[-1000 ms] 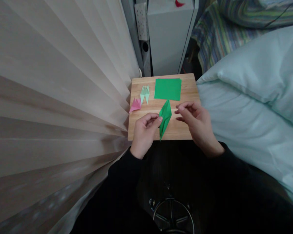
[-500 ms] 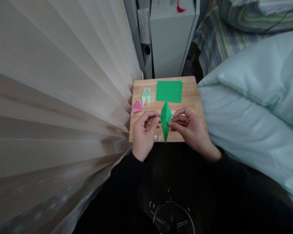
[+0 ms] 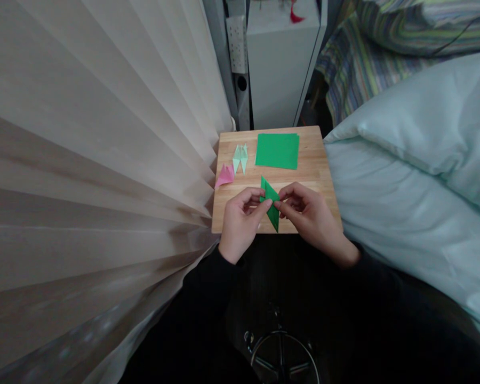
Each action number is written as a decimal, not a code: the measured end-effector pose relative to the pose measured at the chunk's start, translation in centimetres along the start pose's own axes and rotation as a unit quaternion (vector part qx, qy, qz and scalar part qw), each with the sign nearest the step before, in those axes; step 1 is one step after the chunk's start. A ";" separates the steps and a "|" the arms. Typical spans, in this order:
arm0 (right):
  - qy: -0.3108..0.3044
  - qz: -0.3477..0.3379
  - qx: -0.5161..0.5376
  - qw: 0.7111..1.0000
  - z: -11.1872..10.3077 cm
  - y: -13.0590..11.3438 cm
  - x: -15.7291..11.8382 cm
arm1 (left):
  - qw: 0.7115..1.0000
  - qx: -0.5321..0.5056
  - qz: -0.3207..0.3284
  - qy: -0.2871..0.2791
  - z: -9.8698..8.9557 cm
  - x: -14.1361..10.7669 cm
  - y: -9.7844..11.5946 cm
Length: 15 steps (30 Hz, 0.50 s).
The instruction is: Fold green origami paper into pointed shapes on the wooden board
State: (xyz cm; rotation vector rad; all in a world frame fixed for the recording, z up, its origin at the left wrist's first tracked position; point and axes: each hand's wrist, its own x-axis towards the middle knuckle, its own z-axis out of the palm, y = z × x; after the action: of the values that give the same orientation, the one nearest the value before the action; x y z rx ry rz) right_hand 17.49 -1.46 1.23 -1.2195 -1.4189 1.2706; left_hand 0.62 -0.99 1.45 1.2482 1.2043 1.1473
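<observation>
From far away I see my left hand (image 3: 242, 221) and right hand (image 3: 314, 221), each grip pinched on the folded green paper (image 3: 270, 192) over the near part of the wooden surface (image 3: 312, 160); it looks light and easy to crease, so I'd hold its side corners softly.

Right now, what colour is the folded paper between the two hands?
The folded paper is green, seen best in the head view.

Open light-wood rectangular tabletop (image 3: 314, 162) right of centre, pleated beige fabric curtain (image 3: 132, 133) walling the left, puffy pale-blue quilt (image 3: 416, 128) bulging at right, boxy grey cabinet (image 3: 282, 74) blocking top centre
</observation>
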 end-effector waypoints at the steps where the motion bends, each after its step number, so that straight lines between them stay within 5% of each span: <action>1: 0.000 0.003 0.000 1.000 0.1 0.0 0.0 | 1.000 0.005 0.003 0.005 0.0 0.0 0.0; 8: -0.027 -0.027 -0.044 0.998 0.3 -0.2 -0.2 | 1.000 -0.005 -0.021 0.010 0.1 -0.2 0.1; 13: 0.033 -0.142 -0.161 0.976 -1.3 -0.2 0.3 | 0.995 -0.026 -0.087 -0.050 -0.7 0.1 0.1; 15: 0.005 -0.205 -0.210 0.956 -2.0 -0.2 0.5 | 0.989 -0.021 -0.113 -0.098 -1.0 0.3 0.3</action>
State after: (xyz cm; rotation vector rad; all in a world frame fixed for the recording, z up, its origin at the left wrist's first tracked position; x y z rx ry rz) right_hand 19.34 -0.65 1.69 -1.1110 -1.8804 0.6967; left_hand -0.37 -0.69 1.76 1.1308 1.1354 0.8597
